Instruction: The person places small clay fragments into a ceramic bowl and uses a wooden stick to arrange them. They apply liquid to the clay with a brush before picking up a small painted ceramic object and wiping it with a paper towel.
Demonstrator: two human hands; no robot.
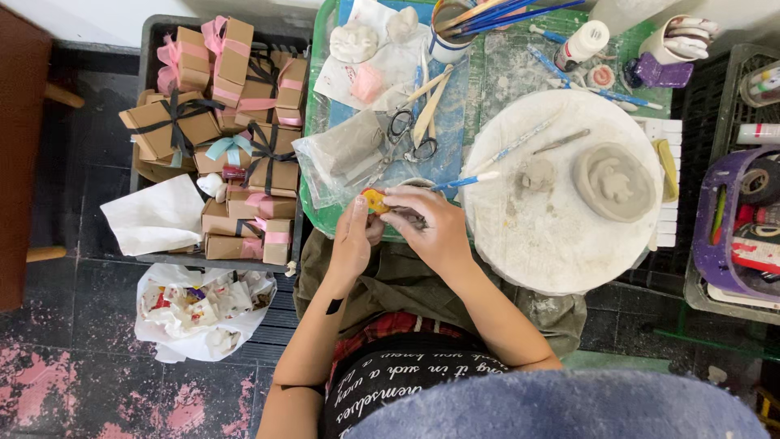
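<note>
Everything here sits around the round white turntable [561, 236], dusty with dried clay. Just off its near-left edge, over the person's lap, both hands meet. The left hand [353, 240] is curled, thumb and fingers pinched on a small yellow-orange tool [374, 201]; what kind of tool it is I cannot tell from here. The right hand [426, 223] is closed around a small grey clay lump [409, 218], mostly hidden under the fingers, with a white-tipped blue brush [467, 182] sticking out from it toward the turntable.

That lump looks soft and damp, light, easily dented; I would judge it best cradled loosely from beneath, by its thicker body, not squeezed at any thin detail.

On the turntable rest a shallow grey clay dish [615, 182] with a raised figure inside, toward its far-right side, and a small clay blob [536, 174] near the middle. Left of the turntable, on the green surface [321, 213], lie scissors [400, 130] and a plastic bag of clay [345, 158]. Further left, a tray of brown gift boxes [236, 138] tied with ribbons.
</note>
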